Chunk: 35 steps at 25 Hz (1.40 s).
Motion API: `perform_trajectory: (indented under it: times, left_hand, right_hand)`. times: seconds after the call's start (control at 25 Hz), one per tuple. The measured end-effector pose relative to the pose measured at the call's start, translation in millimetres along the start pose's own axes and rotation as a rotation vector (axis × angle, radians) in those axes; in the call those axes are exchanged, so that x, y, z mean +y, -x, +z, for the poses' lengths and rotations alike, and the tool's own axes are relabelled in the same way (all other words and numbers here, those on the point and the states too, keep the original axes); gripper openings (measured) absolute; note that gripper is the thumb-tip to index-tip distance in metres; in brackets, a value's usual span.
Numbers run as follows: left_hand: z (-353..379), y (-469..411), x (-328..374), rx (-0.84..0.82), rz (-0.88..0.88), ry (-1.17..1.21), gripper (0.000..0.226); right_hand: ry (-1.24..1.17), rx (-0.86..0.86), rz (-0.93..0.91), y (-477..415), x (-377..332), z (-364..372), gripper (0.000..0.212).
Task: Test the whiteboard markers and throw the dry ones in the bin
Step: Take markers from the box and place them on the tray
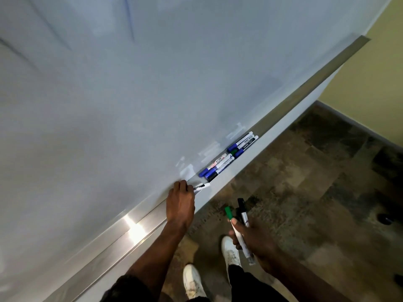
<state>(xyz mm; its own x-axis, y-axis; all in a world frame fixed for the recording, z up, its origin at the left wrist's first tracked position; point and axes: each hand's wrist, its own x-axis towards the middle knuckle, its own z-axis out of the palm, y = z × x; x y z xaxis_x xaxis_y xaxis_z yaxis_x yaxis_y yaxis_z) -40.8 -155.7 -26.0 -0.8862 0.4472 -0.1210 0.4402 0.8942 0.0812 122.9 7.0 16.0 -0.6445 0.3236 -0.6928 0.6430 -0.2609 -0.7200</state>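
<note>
A large whiteboard (pixel 130 105) fills the left and centre, with a metal tray (pixel 283 99) running along its lower edge. Several markers (pixel 231 155) with blue, green and black caps lie in the tray in two clusters. My left hand (pixel 180 203) reaches to the tray and pinches a white marker (pixel 201 186) by its end, just left of the clusters. My right hand (pixel 253 238) is lower, over the floor, and grips a bundle of markers (pixel 239 223), one with a green cap and one with a black cap. No bin is in view.
A faint blue line (pixel 129 20) marks the board near the top. Brown tiled floor (pixel 316 182) spreads to the right, bounded by a yellow wall (pixel 370 83). My white shoes (pixel 194 282) stand below the tray. A dark object (pixel 385 219) lies at the right edge.
</note>
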Motion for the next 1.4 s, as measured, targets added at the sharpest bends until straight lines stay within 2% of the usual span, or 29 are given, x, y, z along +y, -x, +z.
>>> perform_trajectory:
  times: [0.24,0.48,0.64,0.72,0.84,0.92,1.04,1.12,1.2,1.4]
  left_hand:
    - [12.6,-15.3,23.1,0.001,-0.050,0.022,0.036]
    - [20.7,-12.4,28.4,0.158,-0.061,0.057,0.050]
    - [17.1,-3.5,24.6,0.157,-0.168,0.041,0.064]
    - [18.0,-0.6,21.8,0.192,-0.175,-0.011,0.058]
    - [18.2,-2.3,19.1,0.283,-0.185,-0.040,0.035]
    - [22.8,-2.8,16.5,0.300,-0.183,-0.035,0.027]
    - [29.4,-1.1,16.2,0.297,-0.214,-0.016,0.033]
    - [31.7,-0.7,17.6,0.296,-0.250,-0.010,0.037]
    - [33.8,-2.4,19.6,0.293,-0.279,-0.023,0.037]
    - [42.9,-5.6,22.2,0.244,-0.318,-0.104,0.031]
  right_hand:
    - [0.014,-0.061,-0.059,-43.0,-18.2,-25.5,0.018]
    - [0.087,-0.122,-0.053,-69.5,-23.3,-32.3,0.021]
    - [0.095,-0.183,-0.043,-77.2,-22.6,-30.3,0.020]
    - [0.104,-0.211,-0.028,-79.6,-21.9,-30.1,0.019]
    - [0.126,-0.237,-0.039,-80.9,-22.2,-29.4,0.016]
    - [0.145,-0.236,-0.052,-80.5,-21.6,-30.7,0.015]
    - [0.169,-0.234,-0.045,-81.0,-18.2,-35.0,0.013]
    - [0.182,-0.209,-0.025,-81.1,-14.3,-37.9,0.019]
    - [0.157,-0.207,0.003,-78.8,-12.2,-39.8,0.024]
    - [0.146,-0.229,0.025,-70.4,-19.2,-39.0,0.019]
